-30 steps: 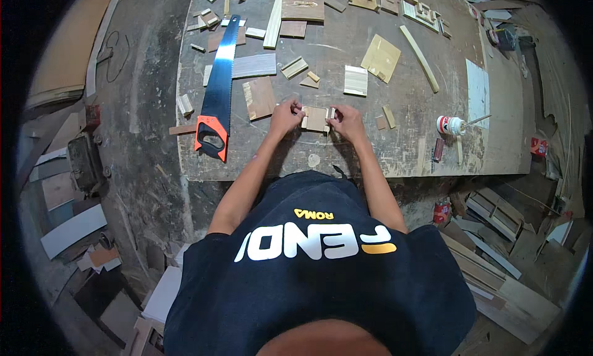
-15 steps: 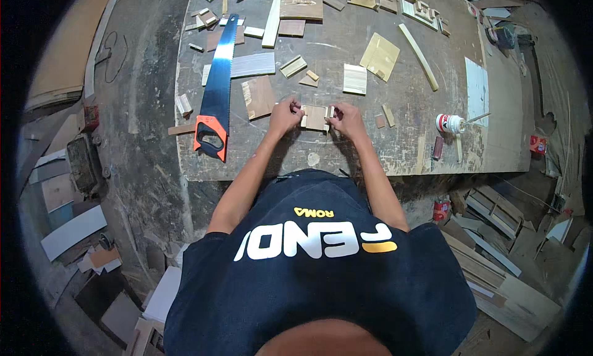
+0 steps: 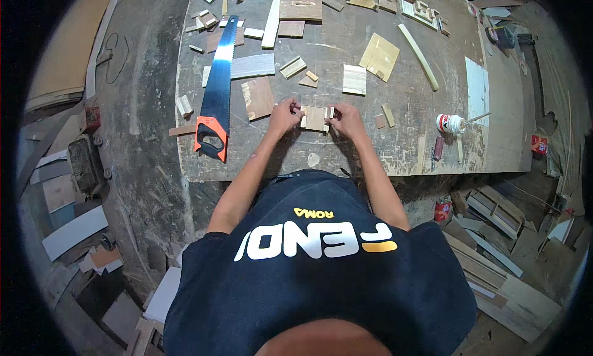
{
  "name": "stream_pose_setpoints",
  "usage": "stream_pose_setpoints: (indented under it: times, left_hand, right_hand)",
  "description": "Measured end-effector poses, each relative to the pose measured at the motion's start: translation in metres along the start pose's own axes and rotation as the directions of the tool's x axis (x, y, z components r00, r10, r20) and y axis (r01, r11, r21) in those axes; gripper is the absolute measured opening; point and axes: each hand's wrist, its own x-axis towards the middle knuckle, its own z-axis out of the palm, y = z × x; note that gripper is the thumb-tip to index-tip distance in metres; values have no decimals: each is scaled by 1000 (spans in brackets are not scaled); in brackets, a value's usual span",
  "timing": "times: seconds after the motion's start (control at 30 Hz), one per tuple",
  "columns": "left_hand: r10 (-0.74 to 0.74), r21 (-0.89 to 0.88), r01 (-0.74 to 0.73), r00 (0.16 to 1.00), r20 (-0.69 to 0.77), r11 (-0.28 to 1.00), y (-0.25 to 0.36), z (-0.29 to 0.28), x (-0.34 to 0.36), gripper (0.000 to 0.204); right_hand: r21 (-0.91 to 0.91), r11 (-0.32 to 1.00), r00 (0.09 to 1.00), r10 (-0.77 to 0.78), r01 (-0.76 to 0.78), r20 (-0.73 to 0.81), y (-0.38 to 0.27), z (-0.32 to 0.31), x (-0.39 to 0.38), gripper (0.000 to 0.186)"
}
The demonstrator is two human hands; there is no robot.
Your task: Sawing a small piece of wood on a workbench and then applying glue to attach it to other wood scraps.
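A small wooden piece [image 3: 315,117], brown in the middle with pale strips along its left and right sides, is held between my two hands near the front of the worktable. My left hand [image 3: 286,116] pinches its left side, fingers closed at the pale strip. On the other side my right hand [image 3: 347,119] pinches the right strip between thumb and fingers. To the left lies a handsaw [image 3: 217,84] with an orange and black handle. A brown wood board [image 3: 257,98] rests beyond my left hand, and a pale ridged block [image 3: 354,79] beyond my right.
The worn worktable [image 3: 278,155] carries many wood offcuts. A white bottle [image 3: 450,123] lies at the right with a stick [image 3: 478,117] beside its mouth. Farther back are a curved pale strip [image 3: 418,57] and a yellowish board [image 3: 380,57]. Scrap wood [image 3: 494,214] lies below the table's right edge.
Almost nothing differs. Both hands keep their grip on the small wooden piece in the same place, while the whole view has shifted very slightly.
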Motion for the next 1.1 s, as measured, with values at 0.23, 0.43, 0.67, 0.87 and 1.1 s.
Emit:
stream_pose_setpoints:
  times: [0.23,0.43,0.67,0.87,1.1]
  left_hand:
    - [7,15,-7,1000,-6,1000,-7,2,3,22]
    - [3,0,-3,1000,-3,1000,-7,2,2,25]
    - [-19,46,23,997,-80,999,13,-10,-3,31]
    - [195,-144,-184,978,66,972,75,-30,-27,42]
    - [197,-282,-88,902,384,955,96,-22,-53,28]
  right_hand:
    - [-31,999,999,-37,37,6,1,1,1,41]
    - [-47,999,1000,-28,28,-1,-6,-2,1,37]
    - [20,1000,998,-18,20,-58,-7,-5,-1,39]
    - [335,930,988,152,-151,25,-44,-24,-20,35]
    - [511,823,965,163,-247,204,-30,-14,-52,23]
